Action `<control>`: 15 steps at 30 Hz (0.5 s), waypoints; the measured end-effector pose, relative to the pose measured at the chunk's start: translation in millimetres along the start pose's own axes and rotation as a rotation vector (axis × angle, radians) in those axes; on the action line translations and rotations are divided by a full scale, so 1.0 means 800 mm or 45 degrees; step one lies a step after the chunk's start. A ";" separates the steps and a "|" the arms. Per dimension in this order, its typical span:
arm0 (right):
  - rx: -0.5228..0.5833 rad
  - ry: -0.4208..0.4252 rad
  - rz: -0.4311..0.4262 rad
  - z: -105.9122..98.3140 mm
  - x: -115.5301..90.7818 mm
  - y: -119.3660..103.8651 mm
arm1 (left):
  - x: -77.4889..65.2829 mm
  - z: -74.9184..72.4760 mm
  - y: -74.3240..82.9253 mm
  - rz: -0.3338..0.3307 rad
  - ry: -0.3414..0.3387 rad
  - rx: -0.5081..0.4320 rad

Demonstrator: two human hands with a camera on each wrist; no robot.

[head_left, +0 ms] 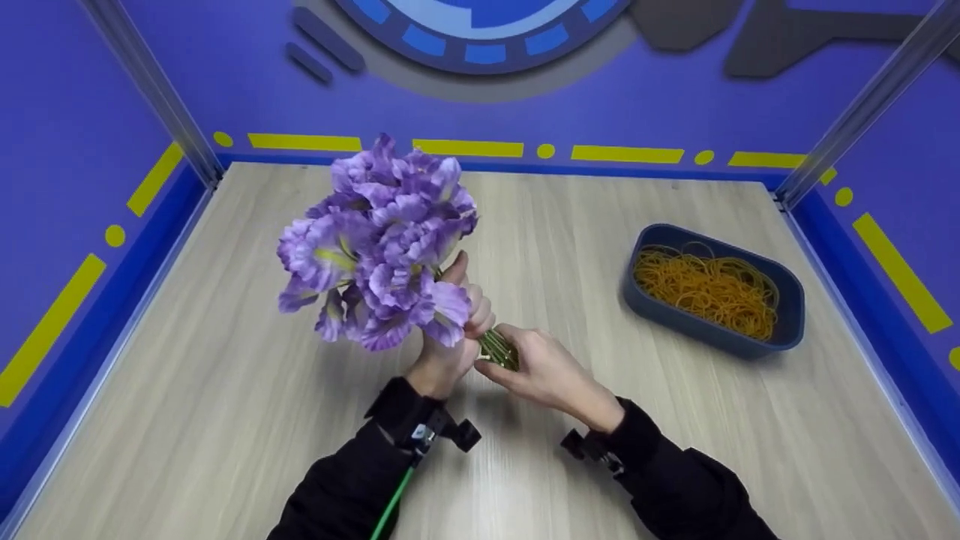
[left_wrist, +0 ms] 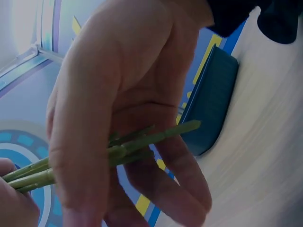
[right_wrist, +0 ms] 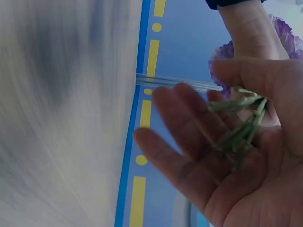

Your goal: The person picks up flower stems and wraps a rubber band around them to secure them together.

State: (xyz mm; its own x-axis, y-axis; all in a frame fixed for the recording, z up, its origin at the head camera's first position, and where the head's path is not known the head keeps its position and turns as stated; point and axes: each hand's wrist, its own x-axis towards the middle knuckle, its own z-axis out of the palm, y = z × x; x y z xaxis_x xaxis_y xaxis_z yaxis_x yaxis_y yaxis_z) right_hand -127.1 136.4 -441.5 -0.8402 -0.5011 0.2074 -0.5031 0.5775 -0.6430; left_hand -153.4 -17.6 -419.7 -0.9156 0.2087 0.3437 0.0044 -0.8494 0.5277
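A bunch of purple artificial flowers with ruffled petals is held up over the table, its blooms leaning to the upper left in the head view. My left hand grips the stems just below the blooms. Around the lower stem ends, my right hand is cupped, thumb on one side and fingers on the other. In the right wrist view its fingers are spread and relaxed, and the green stems lie against the palm. The left wrist view shows the cut stem ends poking past the right hand.
On the right of the wooden table stands a dark blue tub of tangled yellow-brown rubber bands. Blue printed walls with metal corner posts enclose the table at the back and sides.
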 end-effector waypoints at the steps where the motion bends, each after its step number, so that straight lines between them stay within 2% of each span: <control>1: 0.003 0.029 -0.018 0.002 -0.001 0.000 | 0.000 0.003 0.000 -0.024 -0.010 -0.005; 4: 0.018 0.075 -0.049 0.008 -0.004 -0.002 | -0.001 0.009 -0.002 -0.093 -0.041 -0.003; 8: -0.007 0.069 -0.048 0.014 -0.005 -0.001 | -0.002 0.010 -0.003 -0.175 -0.067 -0.012; 10: -0.049 0.070 -0.051 0.014 -0.003 -0.001 | -0.001 0.007 -0.003 -0.179 -0.081 -0.022; 12: -0.098 0.090 -0.061 0.015 -0.002 0.001 | 0.000 0.003 -0.002 -0.185 -0.060 -0.031; 15: -0.149 0.104 -0.051 0.014 0.000 0.002 | 0.000 -0.002 -0.001 -0.169 0.023 -0.034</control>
State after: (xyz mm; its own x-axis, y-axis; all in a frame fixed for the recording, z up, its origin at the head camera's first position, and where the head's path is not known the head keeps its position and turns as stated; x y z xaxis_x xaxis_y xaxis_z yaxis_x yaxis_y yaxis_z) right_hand -125.6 129.9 -451.1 -0.8301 -0.4739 0.2939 -0.5529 0.6315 -0.5436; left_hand -154.3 -17.4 -421.3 -0.9144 0.3115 0.2584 -0.1274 -0.8276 0.5466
